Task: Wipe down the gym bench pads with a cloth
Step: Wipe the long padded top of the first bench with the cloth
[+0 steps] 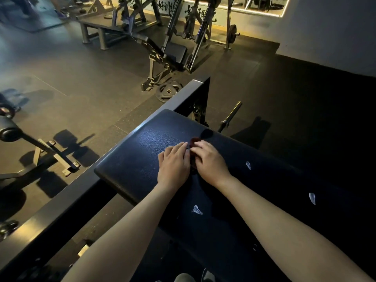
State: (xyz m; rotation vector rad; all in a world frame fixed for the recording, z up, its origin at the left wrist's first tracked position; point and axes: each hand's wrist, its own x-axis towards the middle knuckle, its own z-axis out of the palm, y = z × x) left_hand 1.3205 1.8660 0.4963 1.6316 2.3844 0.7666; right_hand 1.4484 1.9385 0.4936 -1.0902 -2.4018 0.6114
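A black padded bench pad (pixel 142 151) runs from the centre toward the lower right, with a few small white marks on it. Both hands lie side by side on its middle. My left hand (pixel 174 162) rests flat, fingers pointing away from me. My right hand (pixel 209 159) lies beside it, its fingers curled over a small dark reddish cloth (pixel 194 141) that shows between and just beyond the two hands. Most of the cloth is hidden under the hands.
A dark metal frame beam (pixel 122 151) runs along the pad's left side. A barbell end (pixel 231 116) lies on the floor beyond the pad, near a weight plate (pixel 168 90). Other benches and machines (pixel 162 49) stand farther back, and another bench frame (pixel 40 151) stands at left.
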